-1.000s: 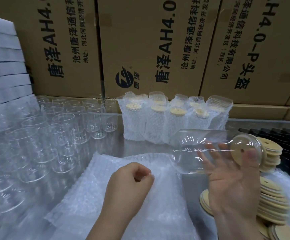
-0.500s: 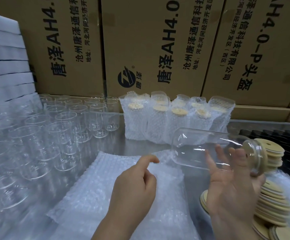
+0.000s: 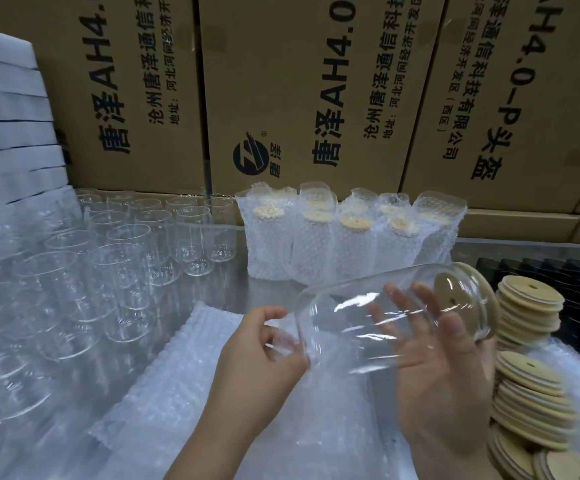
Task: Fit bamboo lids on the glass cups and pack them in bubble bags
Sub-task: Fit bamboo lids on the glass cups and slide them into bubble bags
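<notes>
A clear glass cup [image 3: 350, 317] lies sideways in the air with a bamboo lid [image 3: 468, 292] fitted on its right end. My right hand [image 3: 448, 386] grips it, fingers behind the glass and thumb across the front near the lid. My left hand [image 3: 257, 355] is at the cup's closed base, its curled fingers pinching the clear edge of a bubble bag from the flat pile of bubble bags [image 3: 177, 393] below. Several bagged, lidded cups [image 3: 344, 237] stand at the back.
Several empty glasses [image 3: 108, 265] crowd the left of the metal table. Loose bamboo lids [image 3: 531, 386] are stacked at the right, beside black items [image 3: 576, 289]. Cardboard boxes [image 3: 299, 81] wall off the back; white foam sheets [image 3: 4, 133] are stacked far left.
My left hand rose from the bag pile and now pinches a bag edge at the cup's base. My right hand brought the lidded cup leftward and nearer.
</notes>
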